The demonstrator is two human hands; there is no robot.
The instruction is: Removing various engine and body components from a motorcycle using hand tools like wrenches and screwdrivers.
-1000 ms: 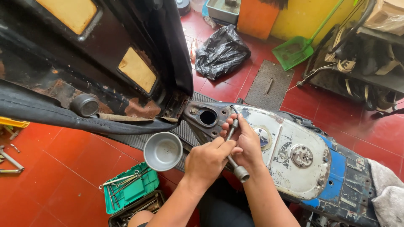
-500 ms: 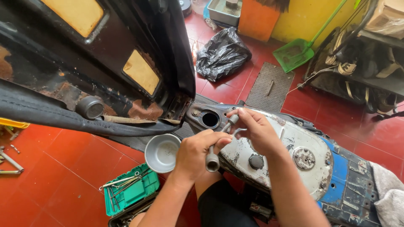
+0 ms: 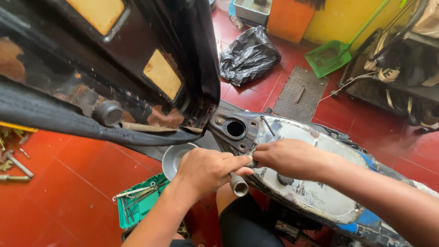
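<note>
Left hand: the left hand (image 3: pixel 206 170) was closed in a fist around the handle of a metal socket wrench (image 3: pixel 238 184), whose open hexagonal end pointed toward the camera, below the knuckles.
Right hand: the right hand (image 3: pixel 286 158) lay palm down, fingers curled shut over the far end of the same tool, pressing it against the tank; the tool's working tip was hidden under the two hands.
Tool position: the socket wrench sat at the near left edge of the tank, just below the round filler opening (image 3: pixel 235 129).
Progress: the seat (image 3: pixel 114 68) stood raised and the filler opening was uncapped, so the tank top was already exposed. Judging by both hands bearing on the wrench, a fastener at the tank edge was being worked; whether it was loose or tight could not be told.
Tank appearance: the scooter fuel tank (image 3: pixel 315 192) was pale grey metal, scuffed and stained, with rust spots and a dark round fitting near its middle, framed by blue bodywork (image 3: pixel 366 226).
Nearby: a grey metal bowl (image 3: pixel 173 158) sat just left of the left hand, and a green tray of tools (image 3: pixel 137 203) lay on the red tiled floor (image 3: pixel 59 196) below it.
Farther off: a black plastic bag (image 3: pixel 249 56) and a green dustpan (image 3: pixel 330 56) lay well apart, beyond the scooter.
</note>
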